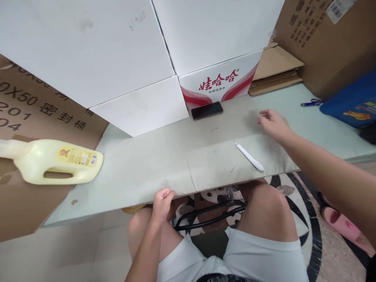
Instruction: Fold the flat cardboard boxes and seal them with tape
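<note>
My left hand [162, 203] is closed in a fist at the table's front edge, above my left knee; whatever lies inside it is hidden. Over the right part of the table my right hand [272, 124] is raised, slightly blurred, with its fingers curled together. I cannot make out anything between those fingers. Left of and below it lies a slim white-handled tool [249, 156] with a small metal tip, which looks like a seam ripper. A dark thread-like scrap [215, 129] lies on the pale table cover [164, 156], and a black phone [207, 111] rests farther back.
White boxes [141, 109] are stacked at the back, beside a red-and-white carton [220, 82]. A pale yellow jug [58, 156] stands left, before a brown carton [32, 102]. On the right are a blue package [352, 102], a blue pen-like item [311, 103] and folded cardboard [276, 64].
</note>
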`<act>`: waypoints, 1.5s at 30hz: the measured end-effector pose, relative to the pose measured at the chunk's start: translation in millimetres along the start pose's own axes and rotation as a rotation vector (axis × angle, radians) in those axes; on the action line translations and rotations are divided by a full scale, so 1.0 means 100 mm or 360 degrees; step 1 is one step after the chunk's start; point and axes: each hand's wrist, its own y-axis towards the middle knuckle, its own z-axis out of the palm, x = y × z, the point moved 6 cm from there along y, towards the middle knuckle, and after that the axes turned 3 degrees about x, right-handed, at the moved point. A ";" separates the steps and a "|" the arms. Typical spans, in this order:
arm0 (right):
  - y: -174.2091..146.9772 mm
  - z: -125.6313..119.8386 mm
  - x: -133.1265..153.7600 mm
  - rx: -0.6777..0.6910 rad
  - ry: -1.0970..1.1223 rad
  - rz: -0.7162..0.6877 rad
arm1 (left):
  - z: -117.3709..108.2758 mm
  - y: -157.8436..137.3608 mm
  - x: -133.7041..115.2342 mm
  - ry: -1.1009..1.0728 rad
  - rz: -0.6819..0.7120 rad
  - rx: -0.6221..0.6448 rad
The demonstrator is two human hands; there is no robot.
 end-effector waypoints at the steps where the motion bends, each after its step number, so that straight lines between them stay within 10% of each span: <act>1: -0.15 0.04 -0.04 0.0052 -0.0063 -0.0008 | 0.00 -0.01 -0.01 -0.0010 0.0008 0.0009; 10: -1.05 0.38 -0.22 0.0804 -0.1254 -0.0238 | -0.23 -0.22 -0.11 -0.0248 0.0066 -0.0039; 38: -2.02 2.65 1.15 0.0780 -0.1088 -0.1256 | -0.60 -0.30 0.14 -0.1202 0.0325 0.0276; 45: -2.26 2.67 1.07 0.0606 -0.1009 -0.1303 | -1.40 0.08 -0.02 -0.0886 0.0561 -0.0173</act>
